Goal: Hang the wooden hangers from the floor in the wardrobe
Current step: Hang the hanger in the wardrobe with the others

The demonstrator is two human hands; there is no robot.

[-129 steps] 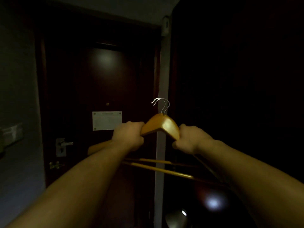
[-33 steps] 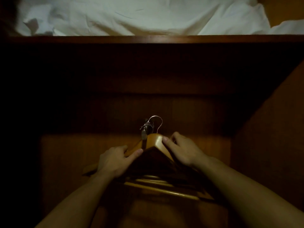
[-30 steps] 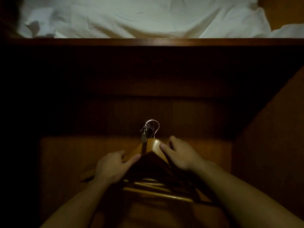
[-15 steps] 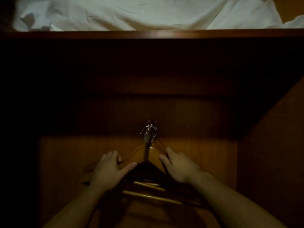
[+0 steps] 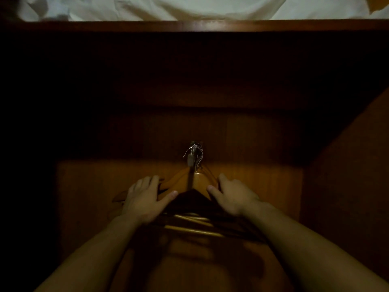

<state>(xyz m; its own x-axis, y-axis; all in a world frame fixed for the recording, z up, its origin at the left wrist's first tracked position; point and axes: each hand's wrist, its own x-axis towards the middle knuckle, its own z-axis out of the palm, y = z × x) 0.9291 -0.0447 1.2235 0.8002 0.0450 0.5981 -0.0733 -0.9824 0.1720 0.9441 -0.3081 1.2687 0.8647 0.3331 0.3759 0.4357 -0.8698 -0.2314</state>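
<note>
Several wooden hangers point(image 5: 197, 182) hang bunched together inside the wardrobe, their metal hooks point(image 5: 194, 152) over a short metal rail that points toward me. Their lower bars point(image 5: 193, 230) show between my forearms. My left hand point(image 5: 145, 199) lies flat on the left shoulders of the hangers, fingers straight and thumb spread. My right hand point(image 5: 233, 197) rests the same way on the right shoulders. Neither hand is curled round the wood.
A wooden shelf edge point(image 5: 189, 26) crosses the top, with white bedding point(image 5: 189, 7) piled on it. The wardrobe's back panel point(image 5: 84, 197) is lit behind the hangers. A side wall point(image 5: 347, 186) closes the right. The left side is dark.
Earlier I carried the hangers by the door with both hands gripping them. Over the last second the hooks went onto the rail, the hangers dropped slightly, and my fingers loosened to lie flat.
</note>
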